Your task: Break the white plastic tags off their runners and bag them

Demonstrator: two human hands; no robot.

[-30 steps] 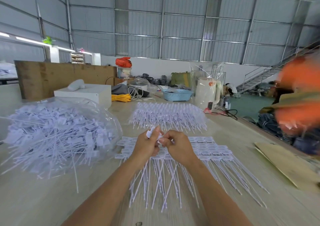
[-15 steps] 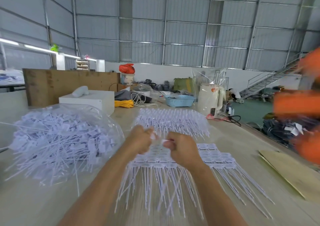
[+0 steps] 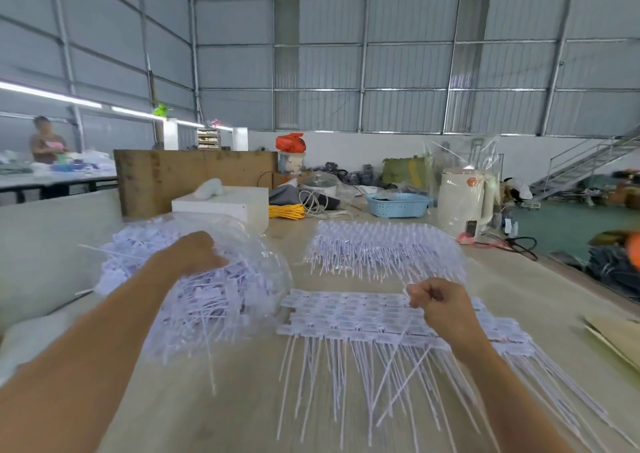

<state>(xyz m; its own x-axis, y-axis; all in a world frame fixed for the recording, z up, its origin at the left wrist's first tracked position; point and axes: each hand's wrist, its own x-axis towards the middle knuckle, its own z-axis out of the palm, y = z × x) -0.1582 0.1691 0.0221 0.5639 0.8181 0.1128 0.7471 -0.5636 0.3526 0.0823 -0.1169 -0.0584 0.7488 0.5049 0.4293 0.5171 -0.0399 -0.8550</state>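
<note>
1. The left hand (image 3: 194,253) is over the clear bag (image 3: 263,262) full of loose tags (image 3: 207,300). Its fingers point down into the pile, so I cannot tell if they hold a tag or have let go.
2. The right hand (image 3: 440,302) has its fingers curled and pinched tight. What they pinch is too small to see.
3. Just under those fingers lie the tags still on their runners (image 3: 363,317). A second bunch (image 3: 381,248) waits farther off.
4. I think this is the bagging step. Next, both hands need to come back and snap off another tag.
</note>
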